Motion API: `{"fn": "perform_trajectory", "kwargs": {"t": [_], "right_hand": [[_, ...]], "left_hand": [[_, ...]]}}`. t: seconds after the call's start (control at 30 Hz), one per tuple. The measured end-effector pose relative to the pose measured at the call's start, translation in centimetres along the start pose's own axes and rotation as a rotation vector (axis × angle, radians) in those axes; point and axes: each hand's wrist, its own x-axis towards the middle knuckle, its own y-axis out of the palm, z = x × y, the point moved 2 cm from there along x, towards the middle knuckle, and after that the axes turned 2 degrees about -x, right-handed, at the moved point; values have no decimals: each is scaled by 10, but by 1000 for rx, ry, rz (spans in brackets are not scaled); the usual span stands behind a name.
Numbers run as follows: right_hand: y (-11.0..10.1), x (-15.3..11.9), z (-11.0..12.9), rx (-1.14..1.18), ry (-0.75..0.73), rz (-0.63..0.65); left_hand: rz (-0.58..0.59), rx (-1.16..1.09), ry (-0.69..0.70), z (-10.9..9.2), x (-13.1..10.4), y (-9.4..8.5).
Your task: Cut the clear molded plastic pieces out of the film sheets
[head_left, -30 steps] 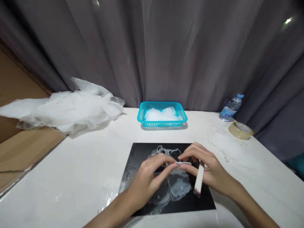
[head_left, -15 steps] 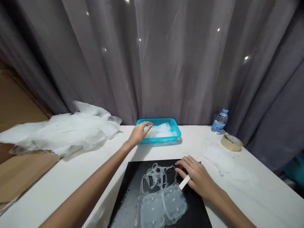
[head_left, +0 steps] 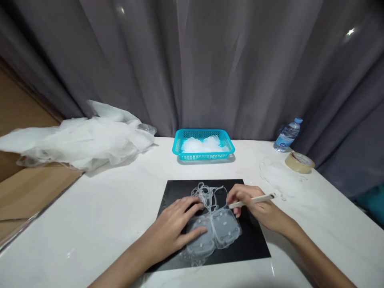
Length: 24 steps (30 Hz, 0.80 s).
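A frosted, translucent plastic piece with two rounded-square panels [head_left: 225, 228] lies on a black mat [head_left: 252, 249]. Tangled thin plastic strands [head_left: 207, 195] spread from its far side. My left hand [head_left: 180, 222] rests on the left panel and the strands, fingers apart, covering part of them. Between the fingers of my right hand [head_left: 255, 206] is a slim white pen-like tool [head_left: 260, 198]. Its lower end points at the far edge of the right panel; whether it touches is hard to see.
A blue basket [head_left: 204, 156] of white, cloudy plastic pieces stands at the back. Left of it lies a heap of white plastic bags [head_left: 90, 140] near a cardboard box [head_left: 36, 184]. At right are a water bottle [head_left: 287, 137], a tape roll [head_left: 300, 163] and loose clear scraps [head_left: 277, 180].
My left hand has come back from the basket onto the plastic piece. My right hand has turned the white tool so its end points at the piece. The view has tilted down.
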Motion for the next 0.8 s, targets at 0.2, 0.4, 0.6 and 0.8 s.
{"fn": "perform_trajectory", "kwargs": {"t": [0.2, 0.4, 0.6, 0.8], "right_hand": [[2, 1, 4, -68, 80, 92], [5, -13, -5, -59, 137, 100], [15, -22, -14, -104, 43, 41], [24, -17, -12, -145, -11, 77]], "left_hand": [[-7, 60, 9, 30, 7, 4], [30, 114, -11, 56, 24, -14], [-68, 74, 48, 25, 31, -27], [75, -159, 142, -22, 32, 3]]}}
